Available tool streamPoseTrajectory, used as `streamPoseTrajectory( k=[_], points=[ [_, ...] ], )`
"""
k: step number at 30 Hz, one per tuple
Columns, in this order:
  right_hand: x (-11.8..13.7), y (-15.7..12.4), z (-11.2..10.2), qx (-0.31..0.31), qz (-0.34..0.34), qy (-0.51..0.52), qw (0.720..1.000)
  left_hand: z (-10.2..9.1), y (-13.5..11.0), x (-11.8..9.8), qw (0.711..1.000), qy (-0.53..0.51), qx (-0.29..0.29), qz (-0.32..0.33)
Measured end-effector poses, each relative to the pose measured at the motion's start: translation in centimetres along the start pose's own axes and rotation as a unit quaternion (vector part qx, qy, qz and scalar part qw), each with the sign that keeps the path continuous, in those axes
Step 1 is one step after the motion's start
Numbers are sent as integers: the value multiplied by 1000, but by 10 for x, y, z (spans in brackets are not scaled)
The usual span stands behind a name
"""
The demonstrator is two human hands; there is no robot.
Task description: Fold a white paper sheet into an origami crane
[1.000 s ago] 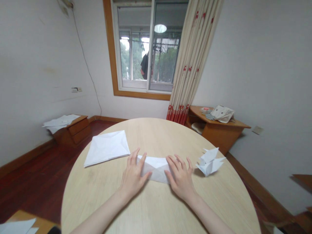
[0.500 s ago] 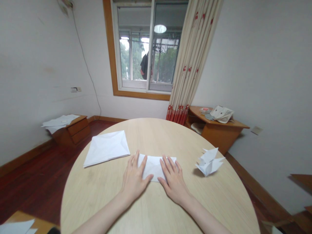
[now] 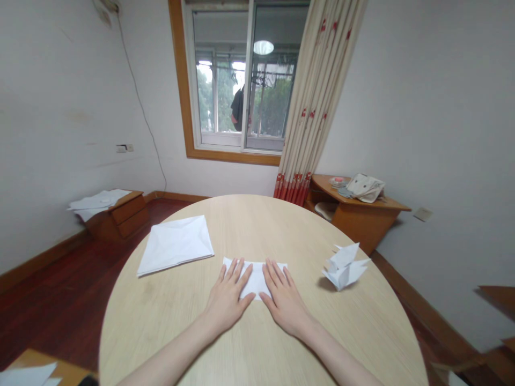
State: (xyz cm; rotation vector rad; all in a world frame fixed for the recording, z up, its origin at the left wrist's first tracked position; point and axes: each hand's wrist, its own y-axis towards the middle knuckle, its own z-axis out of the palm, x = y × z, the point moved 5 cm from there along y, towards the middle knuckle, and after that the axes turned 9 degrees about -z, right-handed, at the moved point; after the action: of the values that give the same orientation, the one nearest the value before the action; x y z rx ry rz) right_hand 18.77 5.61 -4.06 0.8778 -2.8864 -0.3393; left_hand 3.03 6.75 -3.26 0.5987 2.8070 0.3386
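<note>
A folded sheet of white paper (image 3: 255, 281) lies flat in the middle of the round table (image 3: 257, 225), its long side running left to right. My left hand (image 3: 230, 292) rests open on its left part, fingers spread and pointing away from me. On the right part lies my right hand (image 3: 285, 297), also open, palm down. Between the two hands the paper's centre shows; its outer portions are partly covered by the fingers. Both thumbs are near the paper's close edge, with a small gap between them.
A stack of white paper (image 3: 177, 244) lies on the table at the left. Folded white paper figures (image 3: 345, 268) stand at the right. Beyond the table are a corner desk (image 3: 362, 220) with a white bag (image 3: 365, 187) and a low drawer cabinet (image 3: 129, 212) with papers on top.
My left hand has shifted slightly inward and now covers more of the paper, whose upper left corner shows. The right hand has moved slightly left. Stack and paper figures stay put.
</note>
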Motion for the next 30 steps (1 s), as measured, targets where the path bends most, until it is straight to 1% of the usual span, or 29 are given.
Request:
streamPoseTrajectory(
  k=[6,10,16,21,26,30],
  points=[
    [-1,1,3,51,8,36,998,0,3,-1,997,-27,75,-23],
    [-1,2,1,77,8,51,996,-1,4,0,991,-33,120,-47],
    [-3,1,-2,107,13,79,991,-4,6,5,985,-42,157,-56],
    [-13,-4,-4,130,15,107,986,-8,8,10,977,-55,196,-64],
    [-24,-11,-9,173,45,112,977,-15,8,19,968,-57,229,-86],
    [-28,-13,-15,208,71,120,968,-18,7,27,961,-60,255,-87]
  ],
)
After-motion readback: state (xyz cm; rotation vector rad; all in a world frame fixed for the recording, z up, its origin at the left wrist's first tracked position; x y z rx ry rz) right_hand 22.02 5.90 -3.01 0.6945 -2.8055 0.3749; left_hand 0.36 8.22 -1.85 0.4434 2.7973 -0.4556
